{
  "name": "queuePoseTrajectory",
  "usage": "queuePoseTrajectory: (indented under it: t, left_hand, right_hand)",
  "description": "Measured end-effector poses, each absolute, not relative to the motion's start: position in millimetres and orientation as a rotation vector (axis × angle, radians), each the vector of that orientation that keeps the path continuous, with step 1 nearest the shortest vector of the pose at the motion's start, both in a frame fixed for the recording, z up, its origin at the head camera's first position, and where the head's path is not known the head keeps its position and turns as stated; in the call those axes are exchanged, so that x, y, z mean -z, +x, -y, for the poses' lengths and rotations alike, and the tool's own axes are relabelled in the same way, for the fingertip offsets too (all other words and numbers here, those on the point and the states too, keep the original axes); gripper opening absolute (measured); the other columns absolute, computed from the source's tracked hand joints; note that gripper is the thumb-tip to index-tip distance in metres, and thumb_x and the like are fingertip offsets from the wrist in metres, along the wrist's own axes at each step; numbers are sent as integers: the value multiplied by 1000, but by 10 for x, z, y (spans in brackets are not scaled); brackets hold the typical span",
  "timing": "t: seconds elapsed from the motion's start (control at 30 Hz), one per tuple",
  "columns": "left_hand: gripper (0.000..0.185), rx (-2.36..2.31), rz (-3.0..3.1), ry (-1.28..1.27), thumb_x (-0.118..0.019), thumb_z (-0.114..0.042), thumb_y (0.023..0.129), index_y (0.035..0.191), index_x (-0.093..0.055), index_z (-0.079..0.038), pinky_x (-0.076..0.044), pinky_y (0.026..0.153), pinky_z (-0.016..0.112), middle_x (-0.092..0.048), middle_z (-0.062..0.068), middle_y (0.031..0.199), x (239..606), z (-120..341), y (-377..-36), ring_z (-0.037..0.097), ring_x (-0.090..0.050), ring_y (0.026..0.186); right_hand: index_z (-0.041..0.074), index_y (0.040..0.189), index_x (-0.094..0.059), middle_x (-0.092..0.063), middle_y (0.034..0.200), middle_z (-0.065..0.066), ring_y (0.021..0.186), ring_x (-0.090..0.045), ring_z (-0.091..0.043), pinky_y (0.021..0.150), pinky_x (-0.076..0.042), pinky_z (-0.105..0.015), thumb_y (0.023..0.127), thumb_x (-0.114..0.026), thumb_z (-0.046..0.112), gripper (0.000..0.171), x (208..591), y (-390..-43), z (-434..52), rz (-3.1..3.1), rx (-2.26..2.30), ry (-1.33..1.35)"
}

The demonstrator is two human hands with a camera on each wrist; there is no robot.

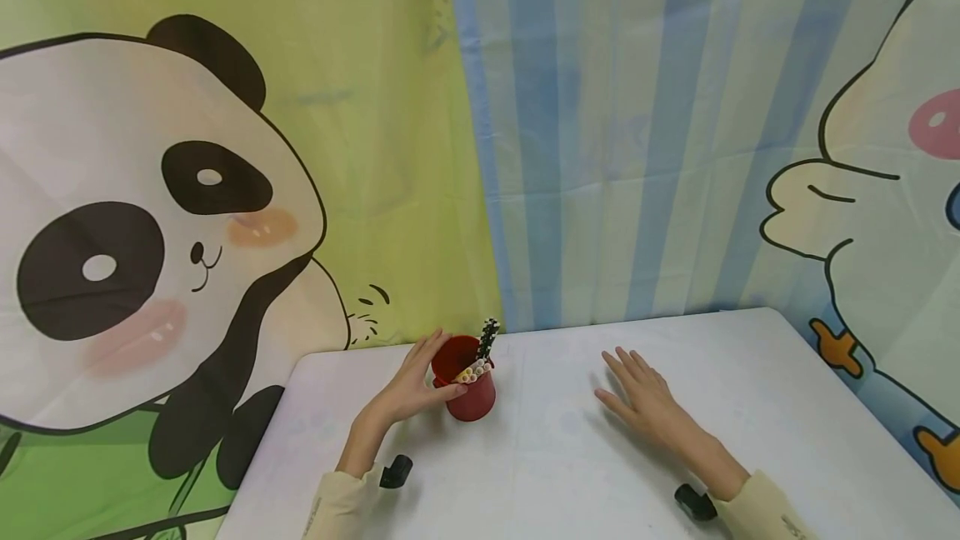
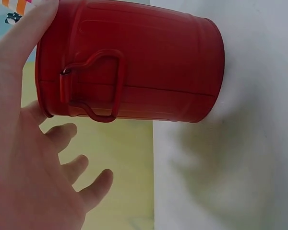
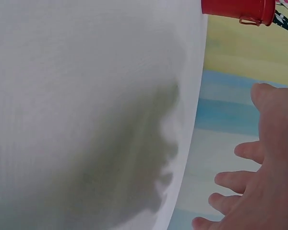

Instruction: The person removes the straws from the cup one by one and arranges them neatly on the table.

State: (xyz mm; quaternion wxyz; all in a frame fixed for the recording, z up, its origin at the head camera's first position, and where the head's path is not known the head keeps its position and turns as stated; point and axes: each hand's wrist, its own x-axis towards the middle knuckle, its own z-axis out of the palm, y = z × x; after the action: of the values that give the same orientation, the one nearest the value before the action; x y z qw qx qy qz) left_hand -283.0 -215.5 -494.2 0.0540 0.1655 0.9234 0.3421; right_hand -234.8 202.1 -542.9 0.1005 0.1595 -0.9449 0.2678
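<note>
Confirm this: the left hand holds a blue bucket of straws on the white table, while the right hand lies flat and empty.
Not quite: the bucket is red, not blue, as the head view shows. The left hand does hold it on the table, and the right hand lies flat and empty.

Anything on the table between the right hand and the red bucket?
Nothing: in the head view only bare white table lies between the right hand and the red bucket.

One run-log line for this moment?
left hand: grips red bucket | straws: inside | right hand: flat on white table
</note>
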Motion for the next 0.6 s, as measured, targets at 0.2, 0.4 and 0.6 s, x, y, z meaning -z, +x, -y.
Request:
queuePoseTrajectory:
  t: [0.2, 0.4, 0.6]
  left_hand:
    - [95, -1091, -2781, 472, -75, -64, 79, 157, -25, -42, -25, 113, 73, -14, -8, 169, 4990, 2161, -2842, 29, -10, 157]
    - [96, -1149, -2749, 438, -77, -60, 78, 157, -27, -38, -29, 111, 73, -17, -5, 168, 5002, 2151, -2834, 31, -15, 155]
    - [92, -1185, -2735, 449, -78, -57, 79, 155, -30, -39, -33, 111, 70, -33, -5, 160, 5001, 2134, -2836, 29, -24, 151]
  right_hand:
    - [6, 152, -41, -38, 156, -26, 144, -33, -51, 110, -30, -71, 99, -61, 41, 67, 5444, -2364, -1953, 2738, -777, 506]
    - [5, 149, -45, -45, 152, -23, 140, -41, -45, 110, -33, -67, 97, -65, 37, 64, 5423, -2371, -1873, 2665, -802, 546]
    - [6, 145, -50, -49, 149, -20, 137, -46, -41, 109, -38, -63, 98, -65, 35, 58, 5383, -2362, -1773, 2615, -885, 562]
